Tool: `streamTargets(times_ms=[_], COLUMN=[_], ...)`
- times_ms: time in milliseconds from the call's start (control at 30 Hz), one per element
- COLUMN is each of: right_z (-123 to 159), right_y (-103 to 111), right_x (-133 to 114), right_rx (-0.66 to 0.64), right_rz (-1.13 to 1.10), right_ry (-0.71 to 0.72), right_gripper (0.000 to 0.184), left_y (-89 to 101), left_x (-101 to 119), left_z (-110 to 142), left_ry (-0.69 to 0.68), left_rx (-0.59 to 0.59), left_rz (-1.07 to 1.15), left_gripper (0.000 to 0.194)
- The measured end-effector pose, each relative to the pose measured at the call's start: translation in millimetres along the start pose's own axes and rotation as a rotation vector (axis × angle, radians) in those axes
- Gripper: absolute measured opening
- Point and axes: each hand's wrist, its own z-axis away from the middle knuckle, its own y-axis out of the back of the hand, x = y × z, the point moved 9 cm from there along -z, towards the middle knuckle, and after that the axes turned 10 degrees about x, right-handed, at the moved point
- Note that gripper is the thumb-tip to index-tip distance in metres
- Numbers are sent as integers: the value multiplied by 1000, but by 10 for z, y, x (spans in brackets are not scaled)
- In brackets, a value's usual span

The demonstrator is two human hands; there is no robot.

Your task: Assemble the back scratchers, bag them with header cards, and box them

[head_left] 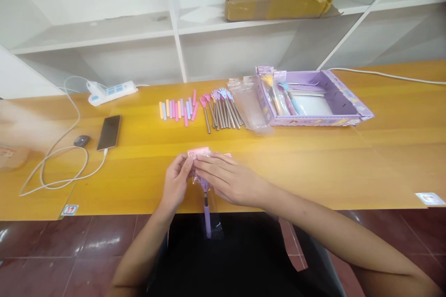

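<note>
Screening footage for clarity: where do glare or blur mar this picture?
Head view: whitish haze veils the wooden tabletop at far left; glare streaks the red floor tiles; small glints dot the held plastic bag; the right table label looks blurred.

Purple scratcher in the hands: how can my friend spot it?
Start at the yellow table. Near its edge, the left hand and right hand touch a clear bag. The purple scratcher inside is the only one held; other scratchers lie farther back.

White cubby shelving (240,53), yellow-brown wooden table (313,158); glossy reddish tiled floor (94,232)
</note>
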Motion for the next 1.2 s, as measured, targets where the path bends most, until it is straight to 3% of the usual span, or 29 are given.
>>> streamTargets(times_ms=[133, 333, 700, 933, 1000, 1100, 1200], right_z=[-11, 31, 137, 268, 309, 424, 598], right_y=[-16, -83, 80, 174, 201, 151, -257], right_x=[-28, 11, 17, 100, 124, 238, 166], right_rx=[35, -43, 13, 67, 142, 244, 62], right_rz=[58, 110, 222, 163, 92, -171, -635], right_ry=[-3, -74, -23, -50, -146, -538, -975], right_gripper=[58, 65, 62, 61, 58, 44, 28], left_y=[2, 39, 39, -6, -44, -69, -79], left_x=[28, 28, 57, 54, 34, 36, 80], left_z=[-3, -1, 41, 51, 60, 70, 75], left_ry=[-17, -50, -85, -79, -50, -44, -72], left_rx=[14, 29, 44, -25, -67, -81, -71], left_rz=[-34, -58, -139, -143, -155, -173, -174], left_gripper=[31, 30, 31, 29, 31, 33, 31])
